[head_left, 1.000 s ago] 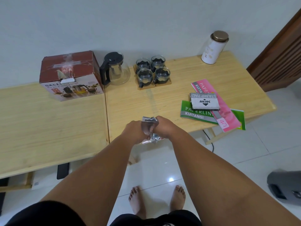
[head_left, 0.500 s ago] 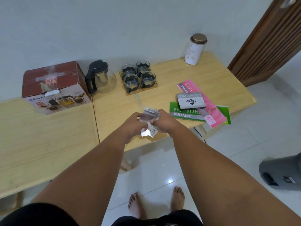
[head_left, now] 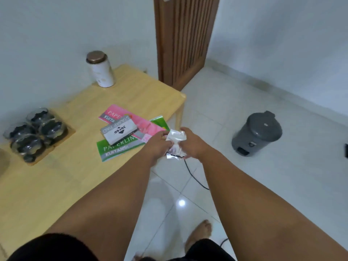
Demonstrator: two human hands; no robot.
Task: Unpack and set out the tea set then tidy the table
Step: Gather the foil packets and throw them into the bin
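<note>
Four glass cups (head_left: pixel 28 147) stand packed together on one wooden tray (head_left: pixel 70 132) along the far edge of the one tabletop (head_left: pixel 75 176), and one white canister (head_left: pixel 101 74) with a bronze lid stands near its far right corner. Toward the right edge lie one pink receipt book (head_left: pixel 113 112) and one green receipt book (head_left: pixel 116 148), two in all, with one stamp pad box (head_left: pixel 120 131) across them. Two hands, the left hand (head_left: pixel 159 143) and the right hand (head_left: pixel 192 142), hold one crumpled wrapper (head_left: pixel 176 137) just off that edge, while one grey pedal bin (head_left: pixel 257 136) and one black cable (head_left: pixel 190 172) are on the floor.
</note>
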